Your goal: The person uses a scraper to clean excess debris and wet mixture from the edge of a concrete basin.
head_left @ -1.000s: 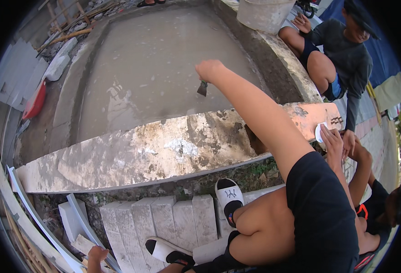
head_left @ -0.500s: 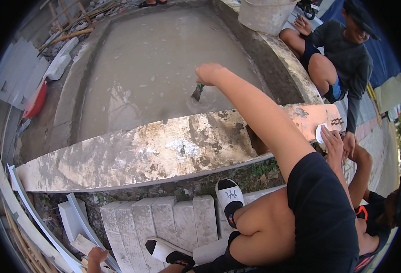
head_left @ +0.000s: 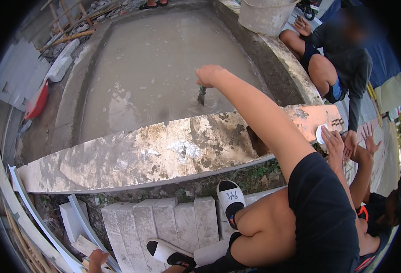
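My right hand (head_left: 208,75) reaches over a basin wall and grips a putty knife (head_left: 202,94) by its dark green handle. The blade points down into the murky grey liquid (head_left: 164,63), with ripples around it. At the lower left edge, my left hand (head_left: 99,257) is partly cut off. Its fingers look curled, and anything inside them is hidden. It is close to a pale metal channel (head_left: 91,223) and a small board (head_left: 84,245). The basin's near wall (head_left: 155,150) is pale, stained and rough on top.
Grey blocks (head_left: 164,218) lie beside my white slides (head_left: 231,194). To the right, one person crouches with a grey sleeve (head_left: 359,91). Another person's hand (head_left: 332,141) holds a white disc on the wall. A bucket (head_left: 266,16) and a red basin (head_left: 38,100) stand at the sides.
The putty knife has shifted slightly right, and its blade is turned more edge-on. At the right, another person's hand has come up with fingers spread. My left hand stays in nearly the same place.
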Demonstrator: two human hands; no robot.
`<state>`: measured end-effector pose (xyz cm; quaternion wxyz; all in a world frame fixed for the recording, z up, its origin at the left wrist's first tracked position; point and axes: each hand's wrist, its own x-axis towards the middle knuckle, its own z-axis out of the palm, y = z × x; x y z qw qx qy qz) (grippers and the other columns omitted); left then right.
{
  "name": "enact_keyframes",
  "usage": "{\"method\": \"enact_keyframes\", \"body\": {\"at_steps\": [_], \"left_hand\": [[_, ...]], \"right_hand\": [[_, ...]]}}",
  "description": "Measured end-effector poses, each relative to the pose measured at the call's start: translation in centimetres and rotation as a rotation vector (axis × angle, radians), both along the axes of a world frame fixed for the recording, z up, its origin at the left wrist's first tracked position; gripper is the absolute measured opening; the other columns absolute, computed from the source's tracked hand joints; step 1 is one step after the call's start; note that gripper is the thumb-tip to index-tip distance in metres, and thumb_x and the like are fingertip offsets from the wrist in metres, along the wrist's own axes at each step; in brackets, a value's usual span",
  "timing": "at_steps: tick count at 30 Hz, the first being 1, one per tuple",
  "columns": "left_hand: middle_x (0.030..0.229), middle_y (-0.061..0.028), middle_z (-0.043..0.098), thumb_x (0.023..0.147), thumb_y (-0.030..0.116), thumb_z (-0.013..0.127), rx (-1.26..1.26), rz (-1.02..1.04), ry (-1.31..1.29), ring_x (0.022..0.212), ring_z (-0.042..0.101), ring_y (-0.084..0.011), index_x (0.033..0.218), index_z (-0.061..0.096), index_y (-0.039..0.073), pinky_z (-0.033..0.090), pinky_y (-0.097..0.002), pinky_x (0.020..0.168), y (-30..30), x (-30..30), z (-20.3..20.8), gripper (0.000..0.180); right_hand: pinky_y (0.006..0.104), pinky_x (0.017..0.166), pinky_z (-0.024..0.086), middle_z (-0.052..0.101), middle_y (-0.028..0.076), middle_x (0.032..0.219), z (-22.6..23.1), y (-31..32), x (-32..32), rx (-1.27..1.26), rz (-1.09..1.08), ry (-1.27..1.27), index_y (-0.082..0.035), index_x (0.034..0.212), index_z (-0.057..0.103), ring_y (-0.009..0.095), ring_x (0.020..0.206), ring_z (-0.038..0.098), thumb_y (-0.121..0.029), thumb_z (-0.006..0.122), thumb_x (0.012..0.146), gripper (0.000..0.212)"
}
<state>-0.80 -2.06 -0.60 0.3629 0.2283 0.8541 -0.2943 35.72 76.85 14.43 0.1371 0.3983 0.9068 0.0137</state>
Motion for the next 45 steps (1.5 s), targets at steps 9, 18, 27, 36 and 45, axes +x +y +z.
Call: {"method": "enact_keyframes", "body": {"at_steps": [9,18,27,36,45], "left_hand": [[0.108,-0.0138,0.073,0.079,0.045,0.063,-0.026,0.033,-0.034,0.106,0.068,-0.0314,0.102,0.076,0.009,0.053,-0.0406,0.096,0.2,-0.2,0.1,0.045],[0.107,-0.0144,0.073,0.078,0.045,0.063,0.007,-0.006,-0.052,0.104,0.069,-0.0315,0.102,0.075,0.008,0.053,-0.0407,0.095,1.2,-0.2,-1.1,0.046],[0.098,-0.0123,0.074,0.08,0.042,0.061,0.025,-0.02,-0.026,0.1,0.07,-0.0301,0.097,0.075,0.007,0.054,-0.0395,0.092,0.4,-0.1,0.2,0.041],[0.085,-0.008,0.076,0.083,0.037,0.059,0.042,-0.048,-0.006,0.093,0.072,-0.027,0.089,0.075,0.006,0.055,-0.0363,0.09,-0.6,-0.2,0.4,0.035],[0.094,-0.0114,0.075,0.08,0.042,0.06,0.022,-0.02,-0.029,0.098,0.07,-0.0295,0.094,0.076,0.007,0.054,-0.0392,0.092,1.0,0.4,0.9,0.041]], "right_hand": [[0.0432,0.089,0.055,0.07,0.012,0.118,-0.1,0.7,0.5,-0.012,0.028,-0.07,-0.01,0.118,0.068,0.032,0.112,0.066,-0.024,0.065,0.093,0.028],[0.0425,0.09,0.055,0.069,0.012,0.122,-1.1,2.9,2.3,0.075,-0.083,-0.082,-0.012,0.117,0.071,0.03,0.111,0.067,-0.023,0.07,0.088,0.031],[0.042,0.089,0.056,0.069,0.015,0.119,0.5,1.0,1.2,-0.09,-0.008,0.08,-0.008,0.111,0.072,0.034,0.111,0.066,-0.021,0.067,0.088,0.027],[0.0421,0.087,0.056,0.069,0.012,0.12,0.4,-0.1,0.5,0.006,-0.033,-0.143,-0.012,0.116,0.071,0.033,0.111,0.066,-0.023,0.067,0.09,0.029],[0.0405,0.084,0.057,0.072,0.009,0.115,1.0,0.8,1.5,0.138,-0.036,0.015,-0.013,0.107,0.074,0.028,0.108,0.068,-0.027,0.074,0.084,0.027]]}}
